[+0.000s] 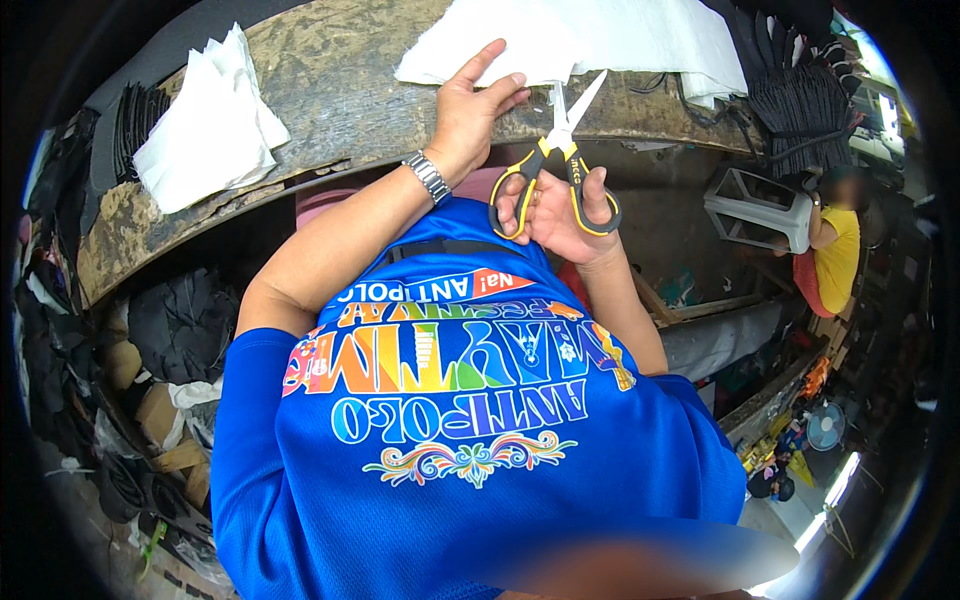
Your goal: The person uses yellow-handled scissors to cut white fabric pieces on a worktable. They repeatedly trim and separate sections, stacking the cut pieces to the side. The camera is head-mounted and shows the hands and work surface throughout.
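My left hand [472,112], with a metal-banded watch [428,178] on its wrist, rests at the near edge of a white sheet [500,45]. Its index finger and thumb are stretched out and apart, lying on the sheet's lower left part. In my right hand [562,218] is a pair of scissors [561,138] with black and yellow handles, my fingers through the loops. The blades are spread and point away from me. One blade tip meets the sheet's near edge; the other lies just right of it.
A worn wooden table [330,70] curves across the far side. At its left lies a white stack of sheets [212,125], beside black strips [138,120]. Black bundles [800,105] lie at the right. Beyond are a grey plastic stool [760,208] and a person in yellow [838,250].
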The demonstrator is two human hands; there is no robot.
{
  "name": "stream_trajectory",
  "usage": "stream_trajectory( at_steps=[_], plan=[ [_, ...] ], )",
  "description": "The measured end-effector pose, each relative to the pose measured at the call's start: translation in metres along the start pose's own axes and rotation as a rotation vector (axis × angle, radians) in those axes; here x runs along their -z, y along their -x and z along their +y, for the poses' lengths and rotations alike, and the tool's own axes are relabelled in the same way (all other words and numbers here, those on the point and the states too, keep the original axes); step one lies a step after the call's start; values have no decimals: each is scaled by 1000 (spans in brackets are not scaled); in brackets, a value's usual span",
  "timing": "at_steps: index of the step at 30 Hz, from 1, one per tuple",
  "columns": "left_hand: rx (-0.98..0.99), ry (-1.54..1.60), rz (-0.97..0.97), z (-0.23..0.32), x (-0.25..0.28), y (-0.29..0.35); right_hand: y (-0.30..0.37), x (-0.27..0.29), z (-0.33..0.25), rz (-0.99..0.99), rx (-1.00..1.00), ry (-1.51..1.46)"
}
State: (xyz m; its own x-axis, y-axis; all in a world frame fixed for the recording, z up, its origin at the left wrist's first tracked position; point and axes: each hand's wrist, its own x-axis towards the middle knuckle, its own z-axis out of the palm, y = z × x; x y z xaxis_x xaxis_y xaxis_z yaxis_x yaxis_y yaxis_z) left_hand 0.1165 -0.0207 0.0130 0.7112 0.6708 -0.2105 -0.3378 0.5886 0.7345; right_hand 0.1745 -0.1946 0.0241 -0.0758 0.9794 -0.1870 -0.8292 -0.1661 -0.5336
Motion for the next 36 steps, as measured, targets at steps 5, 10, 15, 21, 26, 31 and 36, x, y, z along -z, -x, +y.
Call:
stream_trajectory(
  at_steps=[5, 10, 15, 21, 26, 31, 36],
  plan=[
    [-27, -15, 21, -4, -1, 0, 4, -1, 1, -17, -33, -200],
    [6, -20, 37, -3, 3, -2, 7, -3, 7, -60, -34, -259],
    [50, -37, 5, -5, 0, 6, -1, -2, 10, -47, 57, -258],
    [122, -109, 16, -6, -1, 8, -10, -10, 11, -4, 74, -232],
    [43, -104, 25, -6, 0, 7, 2, -22, 12, 30, 55, -421],
    [37, -111, 34, -7, -1, 6, 6, -25, 17, 15, 71, -426],
    [-31, -62, 56, -10, -1, 4, 8, -21, 18, -17, 74, -395]
  ],
)
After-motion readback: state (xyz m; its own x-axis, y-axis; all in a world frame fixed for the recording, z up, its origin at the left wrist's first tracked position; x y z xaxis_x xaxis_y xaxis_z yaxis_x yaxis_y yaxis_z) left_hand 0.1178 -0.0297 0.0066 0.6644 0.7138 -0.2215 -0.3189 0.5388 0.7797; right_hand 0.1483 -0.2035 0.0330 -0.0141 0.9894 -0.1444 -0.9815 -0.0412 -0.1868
